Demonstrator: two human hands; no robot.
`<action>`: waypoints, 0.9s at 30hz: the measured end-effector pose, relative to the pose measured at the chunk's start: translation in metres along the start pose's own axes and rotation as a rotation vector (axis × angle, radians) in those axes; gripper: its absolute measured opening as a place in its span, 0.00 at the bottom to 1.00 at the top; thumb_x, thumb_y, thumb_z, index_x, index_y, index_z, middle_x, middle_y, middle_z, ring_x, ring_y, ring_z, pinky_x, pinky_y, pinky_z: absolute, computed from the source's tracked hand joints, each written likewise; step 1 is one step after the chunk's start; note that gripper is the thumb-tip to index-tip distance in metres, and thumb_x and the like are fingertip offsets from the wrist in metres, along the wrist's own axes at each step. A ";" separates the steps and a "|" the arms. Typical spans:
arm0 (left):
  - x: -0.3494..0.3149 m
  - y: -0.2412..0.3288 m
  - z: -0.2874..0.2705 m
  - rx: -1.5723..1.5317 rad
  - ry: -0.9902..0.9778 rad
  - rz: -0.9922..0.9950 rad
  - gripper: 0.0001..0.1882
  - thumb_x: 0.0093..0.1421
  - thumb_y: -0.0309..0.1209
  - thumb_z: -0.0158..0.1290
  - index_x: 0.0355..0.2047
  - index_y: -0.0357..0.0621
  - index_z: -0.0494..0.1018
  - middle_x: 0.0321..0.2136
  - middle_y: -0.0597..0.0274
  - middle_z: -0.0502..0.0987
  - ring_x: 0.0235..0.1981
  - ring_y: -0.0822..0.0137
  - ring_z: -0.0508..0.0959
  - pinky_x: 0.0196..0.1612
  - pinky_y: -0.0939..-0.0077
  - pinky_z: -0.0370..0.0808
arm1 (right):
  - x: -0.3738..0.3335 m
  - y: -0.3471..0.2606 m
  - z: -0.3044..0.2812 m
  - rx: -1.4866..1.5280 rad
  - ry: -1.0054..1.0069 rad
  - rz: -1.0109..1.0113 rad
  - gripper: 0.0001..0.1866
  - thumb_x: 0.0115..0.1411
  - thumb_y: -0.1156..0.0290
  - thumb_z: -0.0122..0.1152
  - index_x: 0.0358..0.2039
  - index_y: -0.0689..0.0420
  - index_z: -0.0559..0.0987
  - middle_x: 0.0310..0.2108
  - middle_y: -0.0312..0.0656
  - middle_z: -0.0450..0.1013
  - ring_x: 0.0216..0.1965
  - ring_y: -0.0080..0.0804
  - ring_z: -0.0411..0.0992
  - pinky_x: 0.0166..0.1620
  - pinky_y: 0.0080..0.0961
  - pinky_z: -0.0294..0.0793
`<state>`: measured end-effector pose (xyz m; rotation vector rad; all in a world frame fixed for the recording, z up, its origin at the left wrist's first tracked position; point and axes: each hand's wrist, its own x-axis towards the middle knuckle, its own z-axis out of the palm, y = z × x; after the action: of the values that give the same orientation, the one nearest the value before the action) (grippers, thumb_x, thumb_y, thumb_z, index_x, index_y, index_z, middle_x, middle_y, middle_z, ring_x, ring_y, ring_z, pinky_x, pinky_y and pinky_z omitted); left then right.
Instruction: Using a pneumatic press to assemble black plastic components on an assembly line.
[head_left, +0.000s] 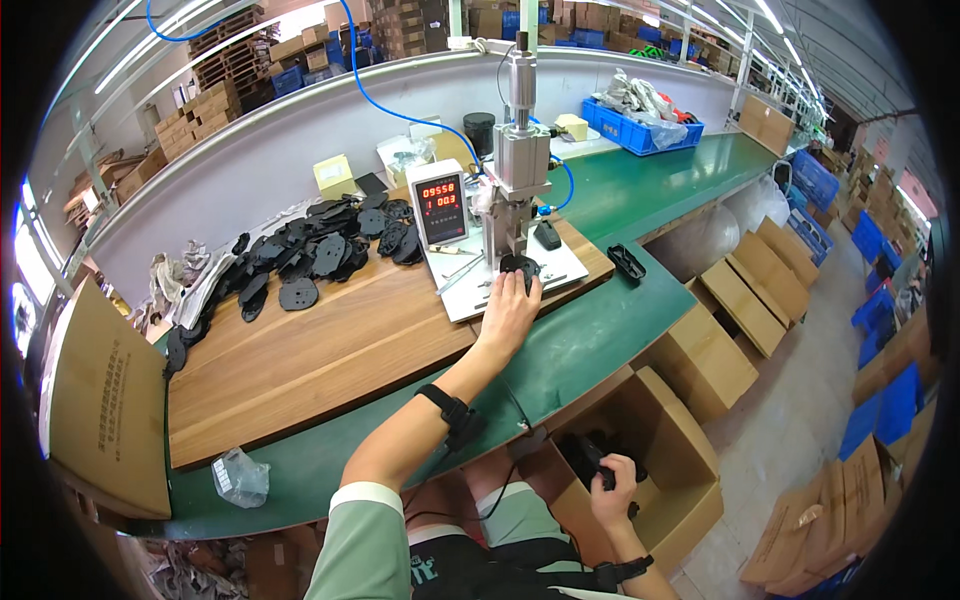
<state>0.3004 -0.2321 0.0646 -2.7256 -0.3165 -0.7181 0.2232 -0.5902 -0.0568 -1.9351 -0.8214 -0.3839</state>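
Note:
Under the head of a small pneumatic press [522, 160] sits a black plastic part [519, 265]. My left hand [511, 308] reaches up to it, its fingers closed on the near edge. Low on the right, my right hand [614, 492] is inside an open cardboard box [690, 425], gripping a black plastic piece [601, 468]. More dark pieces lie in that box, partly hidden by the hand. A heap of flat black plastic plates [325, 245] spreads over the wooden board [330, 350], left of the press. A digital control box [438, 205] stands beside the press.
A black molded shell [627, 263] lies on the green bench [650, 300], right of the press. A tall carton [105, 400] and a clear plastic bag [241, 478] are at the left. Further back is a blue crate [640, 130]. Open cartons [745, 300] line the bench's right side.

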 end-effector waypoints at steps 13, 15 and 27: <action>0.018 0.012 -0.009 -0.017 -0.059 0.059 0.31 0.59 0.25 0.56 0.64 0.31 0.66 0.52 0.41 0.79 0.52 0.53 0.81 0.54 0.63 0.79 | -0.196 0.255 0.015 0.160 -0.331 1.094 0.17 0.53 0.69 0.70 0.44 0.57 0.83 0.42 0.48 0.81 0.44 0.48 0.78 0.52 0.33 0.77; 0.018 0.016 -0.010 -0.045 -0.065 0.058 0.32 0.59 0.25 0.57 0.64 0.30 0.66 0.51 0.43 0.79 0.52 0.54 0.81 0.53 0.64 0.79 | -0.178 0.246 0.030 -0.085 -0.302 0.810 0.15 0.55 0.70 0.69 0.43 0.57 0.83 0.40 0.47 0.80 0.43 0.46 0.78 0.51 0.32 0.77; 0.018 -0.004 -0.013 -0.240 -0.054 -0.064 0.44 0.53 0.22 0.60 0.69 0.25 0.56 0.38 0.50 0.83 0.41 0.55 0.85 0.44 0.66 0.82 | 0.247 -0.088 0.092 -0.160 -0.039 -0.424 0.28 0.49 0.82 0.65 0.54 0.57 0.76 0.49 0.47 0.74 0.54 0.51 0.72 0.60 0.45 0.68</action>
<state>0.3095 -0.2306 0.0854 -2.9773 -0.3519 -0.7443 0.3343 -0.3882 0.0980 -1.9113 -1.2635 -0.6837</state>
